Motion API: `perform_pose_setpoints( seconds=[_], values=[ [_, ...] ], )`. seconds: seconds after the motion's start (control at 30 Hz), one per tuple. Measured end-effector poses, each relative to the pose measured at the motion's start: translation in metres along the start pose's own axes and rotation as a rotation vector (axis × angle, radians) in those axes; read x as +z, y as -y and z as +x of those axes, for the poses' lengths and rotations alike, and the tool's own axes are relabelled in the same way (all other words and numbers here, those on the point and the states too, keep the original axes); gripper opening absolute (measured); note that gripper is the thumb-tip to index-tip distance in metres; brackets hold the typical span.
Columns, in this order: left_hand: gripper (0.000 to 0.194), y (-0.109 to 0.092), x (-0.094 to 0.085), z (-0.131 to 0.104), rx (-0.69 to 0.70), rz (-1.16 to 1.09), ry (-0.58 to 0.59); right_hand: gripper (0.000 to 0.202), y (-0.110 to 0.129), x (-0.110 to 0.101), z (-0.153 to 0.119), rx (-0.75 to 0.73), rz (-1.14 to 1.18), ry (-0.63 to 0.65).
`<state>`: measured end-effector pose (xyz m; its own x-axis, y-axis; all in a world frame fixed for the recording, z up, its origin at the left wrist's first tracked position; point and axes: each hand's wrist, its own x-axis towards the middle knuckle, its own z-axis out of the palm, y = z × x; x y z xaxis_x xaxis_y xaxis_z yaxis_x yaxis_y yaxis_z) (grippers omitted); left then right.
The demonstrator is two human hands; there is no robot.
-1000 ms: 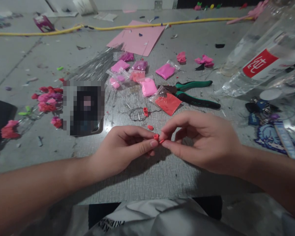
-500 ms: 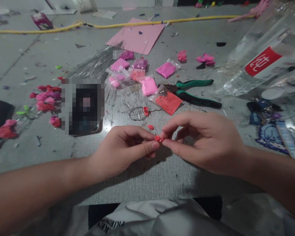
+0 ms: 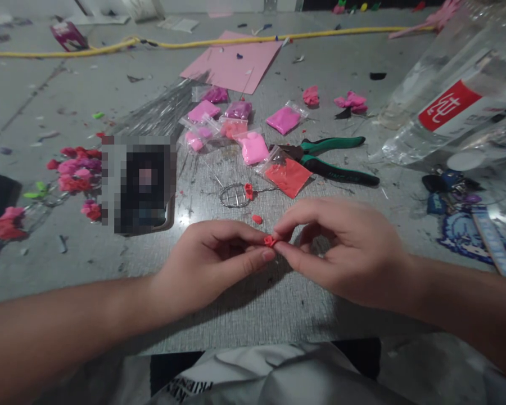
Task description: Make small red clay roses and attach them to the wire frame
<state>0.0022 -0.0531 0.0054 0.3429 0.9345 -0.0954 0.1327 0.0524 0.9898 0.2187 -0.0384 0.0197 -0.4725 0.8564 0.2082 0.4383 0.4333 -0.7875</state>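
Lying far left, at about 10 o'clock from the hands (12 being straight away from the person), are pink and red clay blooms [image 3: 80,169], with a pixelated device [image 3: 145,185] beside them. The left hand [image 3: 219,259] points to 3 o'clock, its thumb and forefinger narrowed on a small red clay flower [image 3: 269,241] at the centre, above the tabletop [image 3: 236,326]. At 11 o'clock from that flower lies a wire loop [image 3: 231,195], with a red bloom [image 3: 248,192] at its 3 o'clock end; nearer, a red oval [image 3: 257,219] has its long axis roughly 9 to 3. The held flower's curled face looks upward; fingertips cover too much to tell its long axis. The right hand [image 3: 346,253] points to 9 o'clock, thumb and forefinger pinched at the flower's right edge. A red clay bag [image 3: 289,175] sits between 12 and 1, and pliers [image 3: 335,160] at 1, handles toward 3 o'clock.
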Motion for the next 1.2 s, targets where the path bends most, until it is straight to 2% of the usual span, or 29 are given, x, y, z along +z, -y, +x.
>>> perform_pose_setpoints(
  seconds=[0.17,0.4,0.5,0.6,0.87,1.07,1.13,1.2],
  values=[
    [0.008,0.003,-0.003,-0.001,0.147,0.146,0.021,0.014,-0.001,0.000,0.000,-0.064,-0.012,0.019],
    [0.012,0.002,-0.016,0.006,0.515,0.424,0.141,0.012,-0.006,-0.003,0.003,-0.171,-0.024,0.063],
    [0.015,0.001,-0.020,0.008,0.598,0.470,0.170,0.011,-0.008,-0.004,0.004,-0.202,-0.045,0.072],
    [0.017,0.001,-0.021,0.009,0.616,0.460,0.202,0.008,-0.009,-0.004,0.005,-0.222,-0.054,0.082],
    [0.022,0.001,-0.021,0.011,0.538,0.312,0.268,0.012,-0.013,-0.003,0.007,-0.279,-0.022,0.095],
    [0.016,-0.001,-0.022,0.012,0.456,0.230,0.304,0.011,-0.014,-0.003,0.007,-0.315,0.001,0.135],
    [0.017,-0.001,-0.025,0.015,0.478,0.272,0.324,0.011,-0.015,-0.004,0.008,-0.319,0.006,0.159],
    [0.019,0.001,-0.028,0.018,0.559,0.350,0.352,0.011,-0.018,-0.006,0.009,-0.336,0.000,0.190]
  ],
)
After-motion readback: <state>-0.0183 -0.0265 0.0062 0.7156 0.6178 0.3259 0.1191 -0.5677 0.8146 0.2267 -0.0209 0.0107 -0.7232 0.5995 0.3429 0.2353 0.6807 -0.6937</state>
